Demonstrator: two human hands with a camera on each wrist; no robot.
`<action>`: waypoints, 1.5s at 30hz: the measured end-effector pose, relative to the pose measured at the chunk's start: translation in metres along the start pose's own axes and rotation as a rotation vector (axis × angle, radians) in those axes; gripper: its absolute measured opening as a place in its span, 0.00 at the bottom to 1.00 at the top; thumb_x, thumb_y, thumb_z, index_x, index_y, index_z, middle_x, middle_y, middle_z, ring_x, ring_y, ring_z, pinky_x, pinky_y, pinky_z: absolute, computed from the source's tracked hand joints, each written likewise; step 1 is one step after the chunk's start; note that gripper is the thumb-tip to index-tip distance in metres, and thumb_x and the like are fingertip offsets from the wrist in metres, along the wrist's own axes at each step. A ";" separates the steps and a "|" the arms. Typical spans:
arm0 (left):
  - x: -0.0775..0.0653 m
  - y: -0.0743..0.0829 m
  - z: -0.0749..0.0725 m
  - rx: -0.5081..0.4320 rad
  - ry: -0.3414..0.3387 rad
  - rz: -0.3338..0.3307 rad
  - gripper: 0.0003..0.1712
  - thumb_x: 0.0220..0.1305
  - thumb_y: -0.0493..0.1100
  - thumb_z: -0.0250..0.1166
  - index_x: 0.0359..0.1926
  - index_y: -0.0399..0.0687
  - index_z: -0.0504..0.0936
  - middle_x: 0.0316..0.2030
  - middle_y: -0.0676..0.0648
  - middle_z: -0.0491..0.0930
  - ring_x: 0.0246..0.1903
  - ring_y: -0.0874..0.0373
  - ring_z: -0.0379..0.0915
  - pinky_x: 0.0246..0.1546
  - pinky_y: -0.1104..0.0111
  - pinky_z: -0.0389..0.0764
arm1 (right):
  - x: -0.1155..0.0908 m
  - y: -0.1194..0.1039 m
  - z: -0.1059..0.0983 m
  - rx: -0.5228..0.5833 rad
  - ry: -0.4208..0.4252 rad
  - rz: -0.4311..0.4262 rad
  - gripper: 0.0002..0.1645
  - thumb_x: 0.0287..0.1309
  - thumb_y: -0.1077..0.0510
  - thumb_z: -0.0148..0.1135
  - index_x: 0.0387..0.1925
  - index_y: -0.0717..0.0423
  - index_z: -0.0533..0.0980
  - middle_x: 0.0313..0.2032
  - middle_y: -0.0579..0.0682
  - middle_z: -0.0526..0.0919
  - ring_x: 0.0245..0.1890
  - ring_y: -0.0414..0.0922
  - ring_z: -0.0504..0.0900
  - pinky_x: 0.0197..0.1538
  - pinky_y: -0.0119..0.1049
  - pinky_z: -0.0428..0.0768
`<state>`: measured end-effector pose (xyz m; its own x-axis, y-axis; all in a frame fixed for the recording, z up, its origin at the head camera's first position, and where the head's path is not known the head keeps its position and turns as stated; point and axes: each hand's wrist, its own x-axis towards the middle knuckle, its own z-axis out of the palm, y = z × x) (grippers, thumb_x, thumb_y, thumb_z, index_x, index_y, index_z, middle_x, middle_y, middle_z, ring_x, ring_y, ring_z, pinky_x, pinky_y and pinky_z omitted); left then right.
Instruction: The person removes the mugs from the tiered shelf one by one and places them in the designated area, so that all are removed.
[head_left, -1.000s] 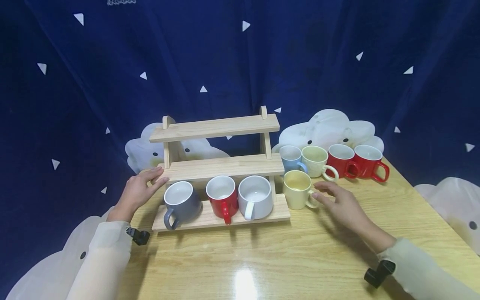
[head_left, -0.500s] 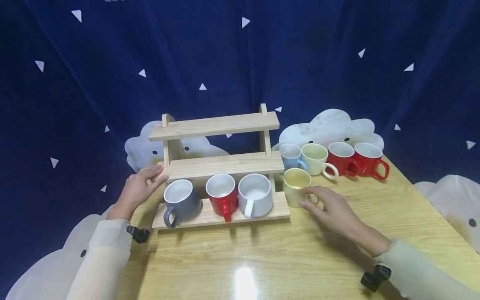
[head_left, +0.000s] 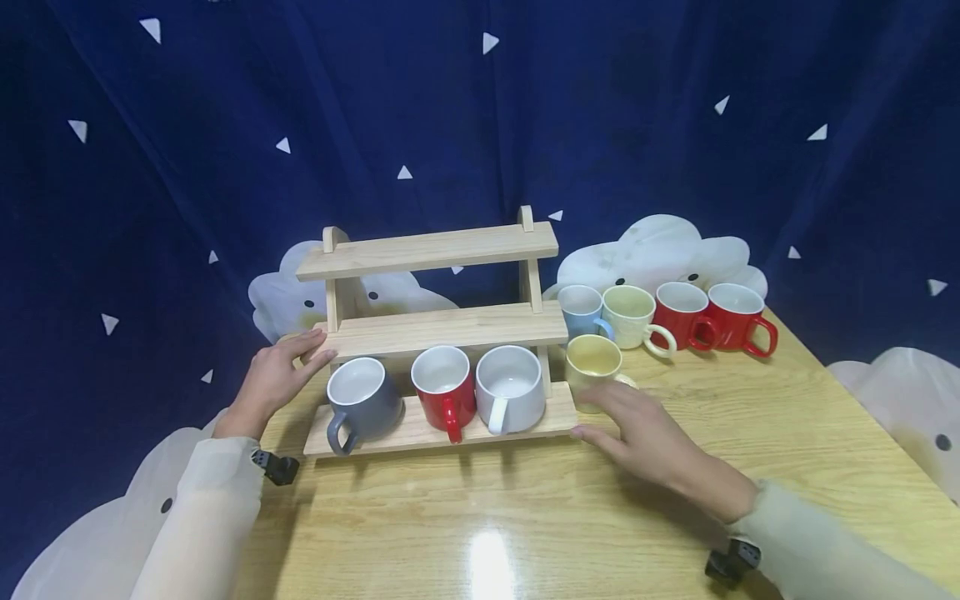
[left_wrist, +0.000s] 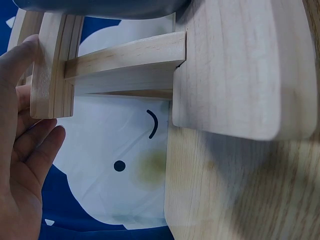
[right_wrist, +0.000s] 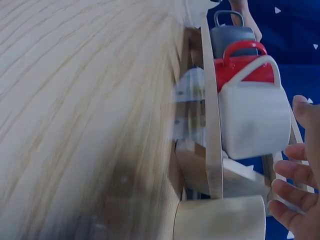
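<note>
A three-tier wooden shelf [head_left: 450,327] stands on the table. My left hand [head_left: 272,379] grips the left end of its middle board, thumb on one side and fingers on the other in the left wrist view. On the bottom board are a dark grey mug [head_left: 381,410], a red mug [head_left: 433,404] and a wide white mug [head_left: 525,408]. Just right of the shelf stands a yellow mug [head_left: 583,377], upright. My right hand [head_left: 648,433] is in front of it, partly covering it, fingers spread and holding nothing; its thumb points at the bottom board's right end.
Behind the yellow mug, a row on the table [head_left: 420,525] holds a light blue mug [head_left: 579,315], a pale green mug [head_left: 624,327] and two red mugs, the end one [head_left: 731,329] farthest right. A dark blue curtain [head_left: 420,100] hangs behind.
My right hand has moved left and toward me, from the yellow mug's handle across its front to the shelf's lower right corner. The left hand and the mugs stay put.
</note>
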<state>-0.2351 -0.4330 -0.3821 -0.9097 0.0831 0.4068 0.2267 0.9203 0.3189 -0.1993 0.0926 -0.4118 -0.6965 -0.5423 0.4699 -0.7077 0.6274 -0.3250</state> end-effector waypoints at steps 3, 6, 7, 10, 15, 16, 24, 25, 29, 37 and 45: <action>-0.001 0.000 0.000 0.001 -0.001 0.002 0.32 0.67 0.59 0.63 0.61 0.41 0.77 0.62 0.39 0.73 0.61 0.36 0.68 0.60 0.41 0.65 | 0.002 -0.005 0.004 -0.016 0.008 -0.032 0.26 0.57 0.42 0.68 0.52 0.52 0.79 0.50 0.48 0.83 0.55 0.50 0.78 0.57 0.54 0.75; -0.001 0.001 0.000 0.001 -0.007 -0.002 0.32 0.66 0.59 0.62 0.62 0.42 0.77 0.62 0.39 0.73 0.61 0.36 0.68 0.60 0.40 0.65 | 0.004 -0.011 0.007 -0.033 0.016 -0.066 0.26 0.57 0.40 0.67 0.52 0.51 0.80 0.49 0.48 0.83 0.53 0.49 0.79 0.55 0.54 0.76; -0.001 0.001 0.000 0.002 -0.008 -0.002 0.32 0.66 0.59 0.62 0.62 0.41 0.77 0.62 0.39 0.73 0.61 0.36 0.68 0.60 0.40 0.65 | 0.005 -0.013 0.008 -0.040 0.020 -0.078 0.27 0.58 0.39 0.67 0.52 0.51 0.80 0.49 0.48 0.83 0.52 0.49 0.79 0.55 0.54 0.76; -0.001 0.001 0.000 0.004 -0.014 -0.009 0.33 0.66 0.60 0.62 0.62 0.42 0.77 0.62 0.39 0.73 0.61 0.36 0.67 0.61 0.41 0.64 | 0.008 -0.018 0.011 -0.048 0.029 -0.128 0.28 0.59 0.37 0.65 0.52 0.50 0.80 0.49 0.47 0.82 0.53 0.49 0.79 0.55 0.52 0.76; -0.001 0.001 0.000 0.005 -0.020 -0.012 0.33 0.67 0.60 0.61 0.62 0.42 0.76 0.63 0.39 0.72 0.62 0.35 0.66 0.61 0.40 0.64 | 0.015 -0.028 0.018 -0.048 0.042 -0.199 0.29 0.62 0.34 0.59 0.52 0.50 0.79 0.51 0.45 0.81 0.55 0.47 0.78 0.57 0.49 0.76; -0.001 0.001 0.000 0.005 -0.019 -0.011 0.33 0.67 0.60 0.61 0.62 0.42 0.76 0.63 0.39 0.73 0.62 0.36 0.66 0.61 0.40 0.64 | 0.017 -0.030 0.019 -0.043 0.046 -0.214 0.29 0.63 0.34 0.58 0.52 0.51 0.79 0.52 0.45 0.81 0.55 0.47 0.77 0.57 0.49 0.76; 0.001 0.002 0.000 0.002 0.001 0.008 0.32 0.66 0.58 0.63 0.61 0.41 0.77 0.62 0.39 0.74 0.61 0.36 0.67 0.60 0.40 0.64 | 0.027 -0.041 0.024 -0.054 0.072 -0.330 0.28 0.62 0.37 0.61 0.53 0.53 0.79 0.52 0.46 0.80 0.56 0.48 0.76 0.60 0.47 0.74; 0.001 0.002 0.001 0.001 0.003 0.009 0.32 0.66 0.58 0.63 0.61 0.41 0.77 0.62 0.39 0.74 0.61 0.36 0.67 0.60 0.41 0.64 | 0.028 -0.043 0.025 -0.065 0.069 -0.339 0.29 0.61 0.38 0.63 0.53 0.53 0.79 0.53 0.46 0.80 0.56 0.48 0.76 0.60 0.47 0.74; 0.001 0.002 0.000 0.002 0.003 0.007 0.32 0.66 0.59 0.63 0.61 0.41 0.77 0.62 0.39 0.74 0.61 0.36 0.67 0.60 0.40 0.64 | 0.032 -0.048 0.025 -0.098 0.052 -0.364 0.29 0.59 0.38 0.64 0.54 0.52 0.79 0.53 0.46 0.80 0.57 0.48 0.75 0.61 0.45 0.72; 0.000 0.003 -0.001 -0.002 -0.001 -0.004 0.33 0.66 0.59 0.62 0.62 0.41 0.77 0.62 0.38 0.73 0.62 0.36 0.67 0.60 0.40 0.64 | 0.044 -0.059 0.026 -0.111 0.075 -0.428 0.27 0.65 0.37 0.57 0.54 0.50 0.79 0.52 0.45 0.81 0.57 0.48 0.74 0.60 0.46 0.71; -0.002 0.003 0.000 -0.005 0.013 0.007 0.31 0.66 0.58 0.63 0.61 0.41 0.77 0.61 0.39 0.74 0.61 0.36 0.68 0.59 0.40 0.65 | 0.055 -0.060 0.033 -0.097 0.059 -0.485 0.24 0.66 0.39 0.58 0.53 0.49 0.81 0.53 0.44 0.83 0.58 0.48 0.73 0.61 0.49 0.70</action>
<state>-0.2329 -0.4306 -0.3816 -0.9034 0.0846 0.4204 0.2350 0.9177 0.3203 -0.1988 0.0063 -0.3938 -0.2798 -0.7538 0.5945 -0.9323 0.3611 0.0192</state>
